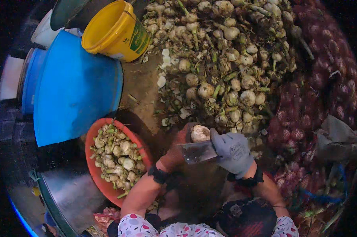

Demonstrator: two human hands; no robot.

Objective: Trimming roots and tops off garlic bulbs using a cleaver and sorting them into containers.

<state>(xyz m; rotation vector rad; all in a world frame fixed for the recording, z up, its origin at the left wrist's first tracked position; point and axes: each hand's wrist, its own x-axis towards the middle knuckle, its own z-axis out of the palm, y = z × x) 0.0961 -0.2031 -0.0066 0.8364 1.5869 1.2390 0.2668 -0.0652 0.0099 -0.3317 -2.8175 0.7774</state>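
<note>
My left hand (175,148), in a reddish-brown glove, holds a garlic bulb (200,133) near the middle of the view. In a grey glove, my right hand (234,151) grips a broad-bladed knife (197,151); its handle is hidden in the fist. The metal blade lies just below the bulb, and whether it touches the bulb I cannot tell. Beyond both hands spreads a heap of soil-stained garlic bulbs (206,90), some with cut stems and loose skins. To the left of my left hand, a red basin (91,157) holds many garlic bulbs and trimmings.
A large blue plastic container (74,89) stands at left, with a yellow bucket (107,32) by its far edge. Reddish mesh sacks (314,89) full of bulbs line the right side. A metallic, dark-rimmed container (74,192) sits at lower left, near a small mesh bag (107,217).
</note>
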